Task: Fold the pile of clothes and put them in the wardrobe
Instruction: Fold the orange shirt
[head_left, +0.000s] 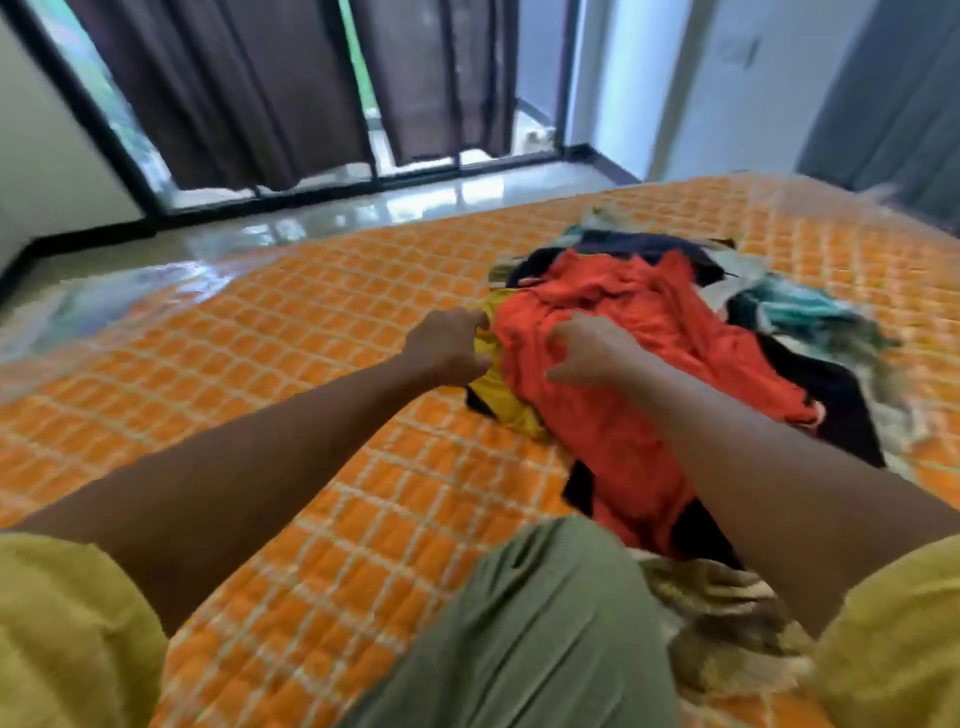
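We see the pile of clothes (644, 244) lying loose on the bed (311, 322), on its orange checked quilt, toward the right side. An orange garment (623, 415) is on top of the heap, with a yellow garment (498, 400) poking out from under its left edge and dark and teal pieces behind. Our left hand (447, 345) has its fingers curled into the yellow garment, pinching the cloth at the edge. Our right hand (587, 351) rests on the orange garment with its fingers bent. It seems to be bunching the fabric, though the blur makes this hard to tell. A knee (545, 623) in green cloth rests on the quilt just before the pile. Dark curtains (249, 93) hang beyond a glossy floor (363, 208).
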